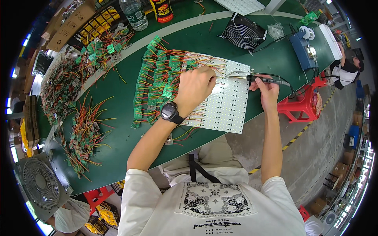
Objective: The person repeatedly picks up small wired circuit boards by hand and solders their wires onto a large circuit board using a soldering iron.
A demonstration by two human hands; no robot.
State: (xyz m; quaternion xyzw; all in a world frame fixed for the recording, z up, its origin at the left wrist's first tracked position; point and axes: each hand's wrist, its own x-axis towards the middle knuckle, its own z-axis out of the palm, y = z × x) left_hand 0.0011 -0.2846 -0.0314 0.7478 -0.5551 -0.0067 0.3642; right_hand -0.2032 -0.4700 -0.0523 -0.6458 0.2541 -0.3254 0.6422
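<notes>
My right hand (pixel 264 90) grips the black handle of a soldering iron (pixel 271 80), whose metal tip points left over a white panel (pixel 230 106) dotted with rows of small marks. A thin curved metal tube runs along the iron's front. My left hand (pixel 199 84), with a black watch on its wrist, is closed above the panel's left part, close to the iron's tip. Its fingertips are turned away, so what they pinch is hidden. Rows of small green circuit boards (pixel 142 86) with red and yellow wires lie at the panel's left, partly under my left hand.
Loose wired boards form a large heap (pixel 63 84) and a smaller pile (pixel 84 137) at the left. A black fan (pixel 244 33), a blue soldering station (pixel 303 51) and a water bottle (pixel 134 13) stand at the back. A red stool (pixel 301 104) is beside the table's right edge.
</notes>
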